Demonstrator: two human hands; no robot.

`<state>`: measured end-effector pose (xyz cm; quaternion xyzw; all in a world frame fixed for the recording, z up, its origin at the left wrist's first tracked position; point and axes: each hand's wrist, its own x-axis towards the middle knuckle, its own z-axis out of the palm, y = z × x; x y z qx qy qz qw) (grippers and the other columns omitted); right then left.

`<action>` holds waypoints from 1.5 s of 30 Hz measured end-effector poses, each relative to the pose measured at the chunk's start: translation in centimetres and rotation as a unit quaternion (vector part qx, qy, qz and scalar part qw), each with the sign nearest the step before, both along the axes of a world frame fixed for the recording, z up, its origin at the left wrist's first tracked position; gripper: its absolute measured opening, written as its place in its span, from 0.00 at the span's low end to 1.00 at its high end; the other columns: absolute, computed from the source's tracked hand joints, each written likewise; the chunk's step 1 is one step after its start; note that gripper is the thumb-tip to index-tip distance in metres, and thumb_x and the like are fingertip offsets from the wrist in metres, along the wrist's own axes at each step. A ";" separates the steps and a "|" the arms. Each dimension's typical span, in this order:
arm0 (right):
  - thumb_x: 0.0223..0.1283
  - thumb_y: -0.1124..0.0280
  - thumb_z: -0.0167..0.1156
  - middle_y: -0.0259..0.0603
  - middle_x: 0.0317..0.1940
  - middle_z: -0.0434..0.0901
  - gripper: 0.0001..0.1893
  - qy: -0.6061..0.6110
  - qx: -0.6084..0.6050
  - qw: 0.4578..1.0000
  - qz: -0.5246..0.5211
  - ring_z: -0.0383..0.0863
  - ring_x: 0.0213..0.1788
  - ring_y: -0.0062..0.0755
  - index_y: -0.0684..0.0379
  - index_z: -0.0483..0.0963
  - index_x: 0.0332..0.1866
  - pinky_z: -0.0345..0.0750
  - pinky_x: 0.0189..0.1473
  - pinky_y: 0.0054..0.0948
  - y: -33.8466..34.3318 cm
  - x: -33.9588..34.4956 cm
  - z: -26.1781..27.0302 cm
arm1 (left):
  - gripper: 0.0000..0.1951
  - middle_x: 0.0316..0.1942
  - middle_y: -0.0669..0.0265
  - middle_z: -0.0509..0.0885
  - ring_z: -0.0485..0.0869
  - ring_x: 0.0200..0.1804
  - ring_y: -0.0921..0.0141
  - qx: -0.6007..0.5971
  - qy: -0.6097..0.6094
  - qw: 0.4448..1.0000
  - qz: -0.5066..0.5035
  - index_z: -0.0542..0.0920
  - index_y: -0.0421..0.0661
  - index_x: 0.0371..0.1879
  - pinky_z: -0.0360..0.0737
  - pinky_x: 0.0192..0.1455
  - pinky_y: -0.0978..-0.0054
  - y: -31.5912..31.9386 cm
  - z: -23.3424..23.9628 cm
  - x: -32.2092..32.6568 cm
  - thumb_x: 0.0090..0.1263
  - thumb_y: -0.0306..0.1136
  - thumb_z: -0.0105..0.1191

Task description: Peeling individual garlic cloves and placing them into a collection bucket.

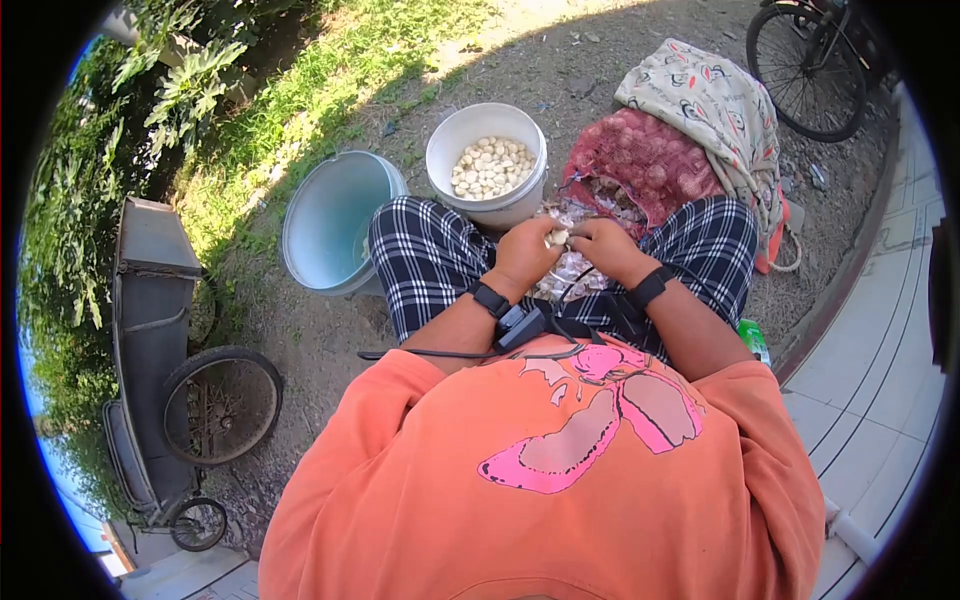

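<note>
Between my knees, my left hand (529, 253) and my right hand (606, 246) meet, fingertips closed on a pale garlic piece (556, 238). Fingers partly cover it, so I cannot tell whether it is one clove or several. Papery garlic skins (574, 276) lie in a heap just below. Past my left hand stands a white bucket (484, 118) with many peeled garlic cloves (491, 166) in it. Beyond my right hand, a red mesh sack (637, 154) holds whole garlic bulbs; its mouth gapes towards me.
A second bucket (330, 217), with bluish liquid inside, stands beside my left knee. A printed cloth (697, 97) drapes over the sack. A metal cart (154, 337) is at the left, a bicycle wheel (806, 73) at the upper right. Tiled paving (862, 337) edges the right side.
</note>
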<state>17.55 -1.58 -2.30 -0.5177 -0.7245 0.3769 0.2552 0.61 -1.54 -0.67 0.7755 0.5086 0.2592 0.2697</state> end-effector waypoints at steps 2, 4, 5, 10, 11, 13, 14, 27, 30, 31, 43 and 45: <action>0.48 0.64 0.51 0.53 0.27 0.76 0.11 -0.025 -0.002 1.000 0.007 0.76 0.31 0.50 0.60 0.76 0.30 0.71 0.35 0.39 -0.3 -0.2 -0.5 | 0.12 0.30 0.57 0.79 0.77 0.35 0.59 -0.005 -0.020 1.000 -0.001 0.78 0.46 0.33 0.74 0.38 0.68 -0.5 -0.9 -0.1 0.49 0.32 0.56; 0.49 0.63 0.49 0.51 0.28 0.76 0.12 -0.086 0.003 0.996 0.027 0.75 0.34 0.50 0.58 0.76 0.31 0.71 0.37 0.42 -1.0 -0.6 0.0 | 0.11 0.29 0.57 0.79 0.78 0.34 0.58 0.009 -0.011 1.000 -0.007 0.78 0.46 0.32 0.74 0.37 0.67 -1.0 -1.8 -0.4 0.49 0.33 0.55; 0.49 0.62 0.49 0.51 0.28 0.76 0.13 -0.078 -0.005 0.997 0.017 0.75 0.34 0.51 0.59 0.75 0.31 0.71 0.38 0.42 -1.5 -0.7 -0.3 | 0.11 0.28 0.57 0.79 0.78 0.33 0.58 0.002 0.002 1.000 -0.005 0.78 0.46 0.32 0.74 0.37 0.67 -1.5 -1.6 -0.4 0.50 0.33 0.55; 0.49 0.63 0.47 0.54 0.27 0.76 0.14 -0.084 -0.007 0.996 0.040 0.75 0.32 0.53 0.62 0.75 0.30 0.70 0.37 0.44 -2.6 -1.3 -0.1 | 0.12 0.28 0.57 0.80 0.78 0.33 0.57 -0.027 0.049 0.998 -0.004 0.78 0.49 0.33 0.74 0.35 0.63 -3.0 -1.3 -0.8 0.49 0.37 0.54; 0.49 0.63 0.47 0.54 0.27 0.76 0.14 -0.093 0.004 0.994 0.048 0.75 0.32 0.53 0.63 0.75 0.29 0.70 0.38 0.44 -2.6 -1.4 0.0 | 0.12 0.27 0.57 0.79 0.78 0.32 0.57 -0.032 0.061 0.998 -0.003 0.78 0.49 0.32 0.74 0.34 0.63 -2.9 -1.1 -0.7 0.48 0.38 0.54; 0.49 0.64 0.47 0.54 0.26 0.76 0.14 -0.107 0.018 0.993 0.055 0.75 0.32 0.53 0.63 0.75 0.29 0.70 0.38 0.44 -2.5 -1.1 -0.1 | 0.12 0.27 0.57 0.79 0.78 0.32 0.58 -0.025 0.075 0.997 -0.010 0.78 0.49 0.32 0.74 0.34 0.63 -2.5 -1.0 -0.3 0.48 0.38 0.54; 0.49 0.64 0.48 0.54 0.26 0.75 0.13 -0.099 0.030 0.993 0.053 0.75 0.32 0.53 0.63 0.75 0.29 0.70 0.37 0.43 -2.3 -1.1 -0.3 | 0.12 0.27 0.57 0.79 0.78 0.32 0.58 -0.026 0.095 0.995 -0.015 0.78 0.49 0.31 0.74 0.34 0.63 -2.5 -0.9 -0.3 0.48 0.39 0.54; 0.49 0.65 0.49 0.55 0.27 0.75 0.12 -0.126 0.030 0.987 0.098 0.75 0.33 0.52 0.63 0.75 0.30 0.71 0.37 0.42 -1.8 -1.1 -1.4 | 0.13 0.29 0.59 0.80 0.78 0.34 0.59 -0.025 0.112 0.993 -0.025 0.77 0.50 0.32 0.74 0.35 0.63 -2.3 -1.9 -0.4 0.48 0.39 0.54; 0.49 0.66 0.49 0.54 0.26 0.75 0.12 -0.125 0.027 0.987 0.101 0.75 0.33 0.53 0.63 0.75 0.30 0.70 0.37 0.42 -1.6 -0.9 -1.4 | 0.13 0.28 0.59 0.79 0.78 0.33 0.59 -0.016 0.099 0.995 -0.027 0.76 0.50 0.32 0.75 0.34 0.63 -2.2 -2.0 -0.3 0.47 0.39 0.55; 0.49 0.66 0.49 0.54 0.26 0.75 0.12 -0.127 0.029 0.987 0.099 0.75 0.33 0.52 0.63 0.75 0.30 0.71 0.37 0.42 -1.6 -0.8 -1.8 | 0.13 0.28 0.59 0.79 0.78 0.33 0.58 -0.020 0.104 0.994 -0.029 0.76 0.49 0.31 0.74 0.34 0.63 -2.1 -2.1 -0.2 0.48 0.40 0.55; 0.45 0.63 0.50 0.53 0.24 0.75 0.13 -0.126 0.035 0.990 0.054 0.75 0.30 0.51 0.62 0.76 0.27 0.71 0.35 0.42 -1.7 -1.2 -1.2 | 0.13 0.26 0.58 0.79 0.79 0.31 0.58 -0.046 0.126 0.991 -0.027 0.77 0.48 0.28 0.74 0.32 0.63 -2.0 -1.1 0.1 0.48 0.43 0.54; 0.45 0.63 0.51 0.53 0.24 0.75 0.13 -0.119 0.027 0.992 0.034 0.75 0.30 0.51 0.62 0.76 0.27 0.71 0.35 0.41 -1.8 -1.1 -0.8 | 0.13 0.26 0.57 0.79 0.79 0.31 0.58 -0.054 0.109 0.992 -0.027 0.77 0.48 0.28 0.74 0.32 0.63 -2.0 -0.9 0.2 0.48 0.43 0.54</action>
